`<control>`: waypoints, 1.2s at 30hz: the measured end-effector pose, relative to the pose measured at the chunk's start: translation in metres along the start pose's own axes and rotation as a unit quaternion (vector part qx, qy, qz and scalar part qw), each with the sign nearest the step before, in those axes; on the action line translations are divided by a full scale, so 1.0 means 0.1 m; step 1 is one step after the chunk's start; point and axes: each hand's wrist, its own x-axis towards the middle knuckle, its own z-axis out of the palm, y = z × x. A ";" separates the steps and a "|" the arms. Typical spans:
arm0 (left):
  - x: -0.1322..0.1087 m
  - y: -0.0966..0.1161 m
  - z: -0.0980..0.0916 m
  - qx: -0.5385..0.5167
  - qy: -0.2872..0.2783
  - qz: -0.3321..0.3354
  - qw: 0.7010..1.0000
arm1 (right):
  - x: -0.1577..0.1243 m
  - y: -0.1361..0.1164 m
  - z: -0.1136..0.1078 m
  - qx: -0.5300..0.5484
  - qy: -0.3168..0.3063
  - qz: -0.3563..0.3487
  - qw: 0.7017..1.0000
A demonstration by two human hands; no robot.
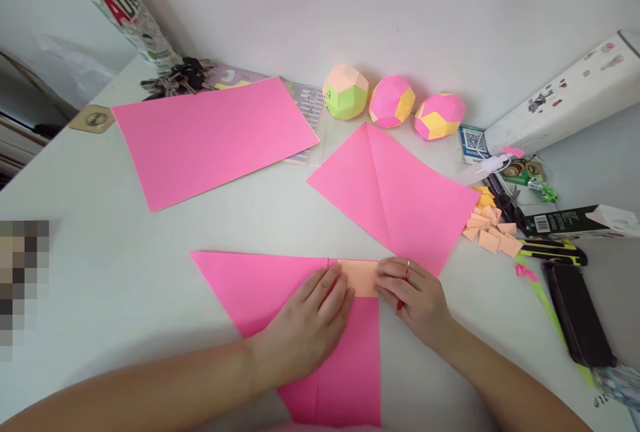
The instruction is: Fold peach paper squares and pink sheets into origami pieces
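A pink paper sheet, folded to a point at the left, lies on the table in front of me. On its upper right corner rests a small peach paper rectangle. My left hand lies flat on the pink sheet, fingertips pressing at the peach piece's left edge. The fingers of my right hand are pinched together at the right edge of the peach piece, a ring and a red band on them. Part of the pink sheet is hidden under my left hand and forearm.
A creased pink sheet and a folded pink sheet lie farther back. Three paper balls stand by the wall. Right: folded peach pieces, a yellow-black cutter, a black case. Keys lie back left.
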 end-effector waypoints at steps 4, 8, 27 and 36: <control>0.00 0.00 0.00 0.006 -0.002 0.003 1.000 | 0.01 -0.01 -0.05 -0.001 -0.020 -0.004 1.000; 0.01 -0.01 -0.02 0.012 -0.018 0.003 1.000 | 0.02 -0.03 -0.06 -0.007 -0.036 -0.004 0.999; 0.05 -0.02 -0.09 -0.001 -0.067 -0.001 0.998 | 0.47 -0.26 0.22 0.354 -0.089 0.227 0.903; 0.08 -0.01 -0.08 -0.005 -0.070 -0.013 0.997 | 0.55 -0.11 0.27 0.241 -0.091 0.184 0.949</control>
